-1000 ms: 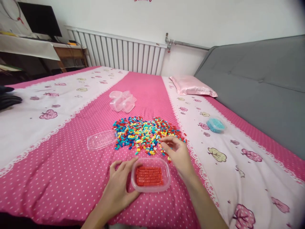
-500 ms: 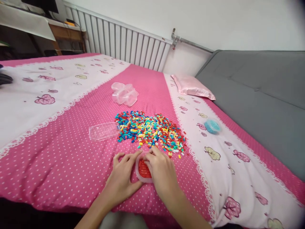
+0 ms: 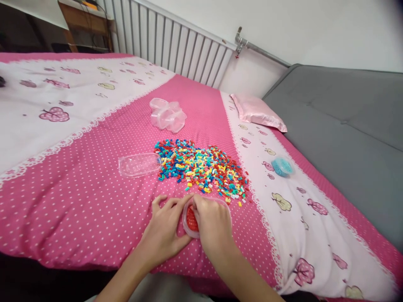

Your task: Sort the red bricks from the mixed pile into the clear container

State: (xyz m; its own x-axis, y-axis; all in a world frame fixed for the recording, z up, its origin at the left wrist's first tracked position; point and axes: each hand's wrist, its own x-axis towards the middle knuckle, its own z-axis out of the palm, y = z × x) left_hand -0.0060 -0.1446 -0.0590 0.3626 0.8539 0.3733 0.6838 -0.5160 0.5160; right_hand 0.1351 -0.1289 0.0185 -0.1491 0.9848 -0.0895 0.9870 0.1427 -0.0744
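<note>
A clear plastic container (image 3: pixel 185 226) holding red building bricks (image 3: pixel 192 219) stands on the bed in front of me. My left hand (image 3: pixel 165 226) steadies it from the left, thumb and index finger curved against its rim, the other fingers apart. Over the container's right side lies my right hand (image 3: pixel 214 220), its bent fingers reaching down among the red bricks. Whatever those fingertips pinch is hidden. Just beyond my hands spreads a heap of small mixed-colour building bricks (image 3: pixel 201 165).
A clear lid (image 3: pixel 138 165) lies left of the heap, touching its edge. Several clear containers (image 3: pixel 168 116) are grouped farther back. On the right sits a tub of light blue pieces (image 3: pixel 282 166). A pink pillow (image 3: pixel 258 113) rests by the grey headboard (image 3: pixel 340 113).
My right hand's fingers have curled further into the container, covering more of the red bricks. My left hand keeps its place on the rim. The view has tilted slightly downward.
</note>
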